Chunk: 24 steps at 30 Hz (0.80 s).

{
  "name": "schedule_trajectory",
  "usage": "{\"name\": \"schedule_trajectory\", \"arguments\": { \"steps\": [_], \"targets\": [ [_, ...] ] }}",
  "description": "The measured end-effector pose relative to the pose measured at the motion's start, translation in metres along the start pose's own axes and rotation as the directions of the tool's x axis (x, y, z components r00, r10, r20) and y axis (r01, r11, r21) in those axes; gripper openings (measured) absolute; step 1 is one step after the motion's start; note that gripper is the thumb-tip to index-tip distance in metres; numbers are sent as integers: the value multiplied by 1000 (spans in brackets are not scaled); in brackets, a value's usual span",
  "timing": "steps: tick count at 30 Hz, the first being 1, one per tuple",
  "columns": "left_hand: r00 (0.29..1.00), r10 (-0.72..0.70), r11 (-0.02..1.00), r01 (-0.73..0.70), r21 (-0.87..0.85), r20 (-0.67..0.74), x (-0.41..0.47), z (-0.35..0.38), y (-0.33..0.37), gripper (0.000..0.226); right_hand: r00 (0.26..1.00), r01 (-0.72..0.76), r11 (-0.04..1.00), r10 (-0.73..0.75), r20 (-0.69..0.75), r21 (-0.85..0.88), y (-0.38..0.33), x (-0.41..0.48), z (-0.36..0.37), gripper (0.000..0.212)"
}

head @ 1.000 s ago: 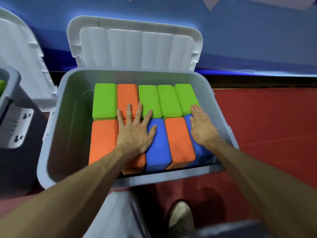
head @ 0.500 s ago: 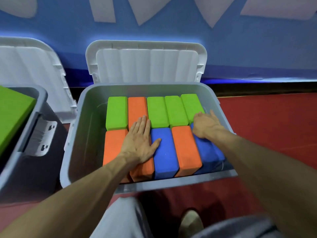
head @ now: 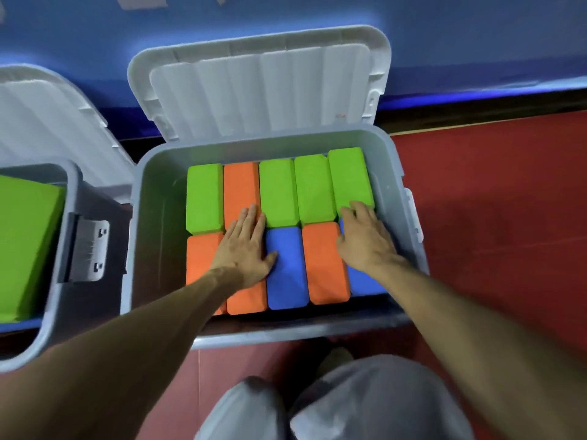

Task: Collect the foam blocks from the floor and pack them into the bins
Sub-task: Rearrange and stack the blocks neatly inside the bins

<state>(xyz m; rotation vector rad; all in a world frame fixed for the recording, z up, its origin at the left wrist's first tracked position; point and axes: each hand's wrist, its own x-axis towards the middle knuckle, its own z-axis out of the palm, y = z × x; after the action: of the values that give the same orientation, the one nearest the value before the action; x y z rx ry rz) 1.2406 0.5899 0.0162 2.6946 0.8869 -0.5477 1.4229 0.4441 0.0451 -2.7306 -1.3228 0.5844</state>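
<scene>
A grey bin (head: 149,249) sits in the middle of the frame on the red floor (head: 495,201), its white lid (head: 260,90) tipped open against the blue wall (head: 444,42). Foam blocks (head: 313,188) fill it in two rows: green, orange and three green in the upper row, two orange, blue, orange and blue in the lower.

The left hand (head: 243,249) lies flat with straight fingers on the second orange block (head: 246,296) of the lower row, its thumb on the blue block (head: 287,274) beside it. The right hand (head: 365,239) rests on the blue block at the right end (head: 365,284), fingers bent at the seam with the green one above; whether they grip anything cannot be told.

At the left edge of the frame a second bin (head: 71,198) holds a green block (head: 25,249).
</scene>
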Motion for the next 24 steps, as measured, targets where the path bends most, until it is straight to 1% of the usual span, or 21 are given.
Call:
{"name": "schedule_trajectory", "arguments": {
  "steps": [1, 2, 3, 4, 5, 7, 11, 12, 13, 15, 16, 18, 19, 20, 21, 22, 24],
  "targets": [
    [994, -24, 999, 27, -17, 111, -1, -17, 5, 83, 998, -27, 999, 25, 58, 31, -2, -9, -11, 43],
    [977, -50, 995, 68, -80, 208, -3, -35, 11, 77, 993, -61, 996, 54, 105, 65, -4, -17, -25, 40],
    [958, -71, 972, 129, -195, 279, -7, -54, 17, 68, 986, -97, 990, 81, 147, 99, -7, -25, -40, 38],
    [943, -87, 925, 196, -326, 321, -15, -74, 23, 59, 977, -126, 984, 101, 187, 128, -11, -34, -56, 37],
    [940, -105, 872, 243, -424, 323, -25, -95, 30, 54, 968, -150, 976, 114, 225, 154, -15, -42, -72, 35],
    [941, -147, 785, 299, -543, 306, -54, -137, 40, 46, 947, -190, 962, 126, 297, 198, -27, -60, -107, 34],
    [908, -187, 644, 401, -652, 374, -120, -228, 37, 30, 915, -209, 949, 104, 391, 236, -66, -94, -190, 31],
    [906, -203, 625, 412, -663, 371, -137, -253, 32, 24, 907, -202, 951, 91, 412, 235, -79, -102, -214, 30],
    [909, -219, 626, 410, -663, 354, -152, -278, 24, 20, 902, -195, 951, 78, 424, 242, -95, -108, -238, 29],
    [915, -252, 648, 402, -647, 316, -184, -325, 6, 21, 904, -177, 945, 46, 425, 274, -129, -119, -280, 28],
    [916, -273, 641, 401, -654, 295, -197, -346, -6, 20, 906, -165, 943, 29, 422, 289, -148, -123, -299, 28],
    [915, -301, 593, 401, -698, 270, -223, -382, -32, 20, 913, -136, 937, -9, 408, 323, -189, -131, -331, 26],
    [916, -310, 571, 393, -721, 255, -237, -395, -48, 22, 916, -123, 933, -24, 399, 339, -210, -135, -344, 25],
    [918, -312, 559, 385, -734, 243, -251, -405, -65, 29, 922, -108, 932, -37, 386, 347, -233, -139, -354, 24],
    [922, -306, 565, 377, -734, 238, -266, -412, -84, 36, 928, -100, 931, -41, 371, 352, -255, -144, -362, 24],
    [923, -300, 571, 377, -729, 243, -281, -417, -101, 34, 934, -83, 931, -51, 353, 355, -276, -149, -367, 24],
    [929, -278, 572, 365, -734, 245, -315, -427, -139, 15, 940, -62, 938, -61, 336, 342, -320, -164, -375, 26]
  ]
}}
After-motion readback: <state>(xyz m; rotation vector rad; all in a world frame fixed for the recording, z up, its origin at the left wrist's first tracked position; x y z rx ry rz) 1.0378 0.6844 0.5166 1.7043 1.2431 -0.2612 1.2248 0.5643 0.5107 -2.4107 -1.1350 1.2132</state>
